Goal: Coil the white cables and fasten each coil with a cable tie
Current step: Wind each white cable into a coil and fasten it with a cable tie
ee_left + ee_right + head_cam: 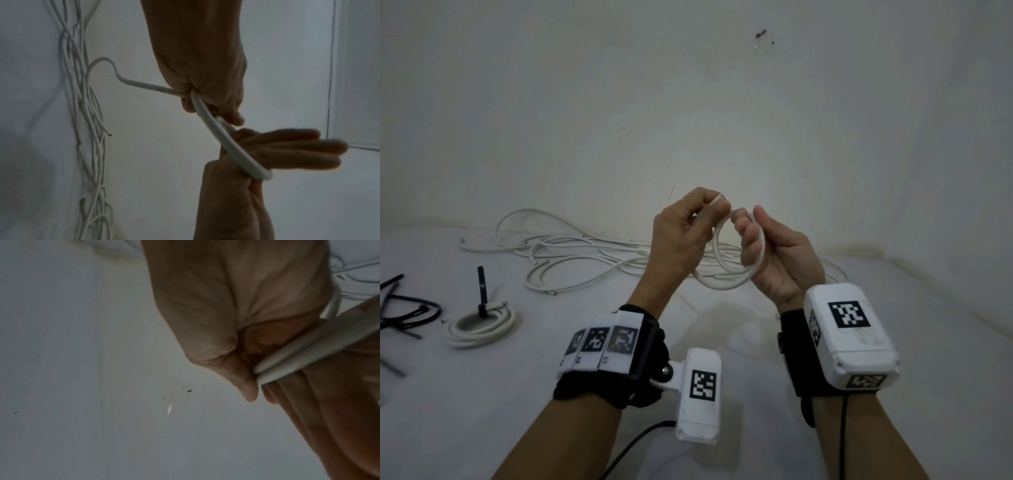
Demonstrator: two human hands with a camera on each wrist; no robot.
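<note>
White cable [726, 270] is hanging in a loop between both hands. Left hand [681, 233] is pinching its end at 12 o'clock; right hand [774, 253] fingers are curling through the loop.

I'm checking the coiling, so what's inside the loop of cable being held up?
The right hand's fingers pass through the loop; the left hand pinches its top. Through the gap, loose cables show on the bed. The hands cover the rest.
</note>
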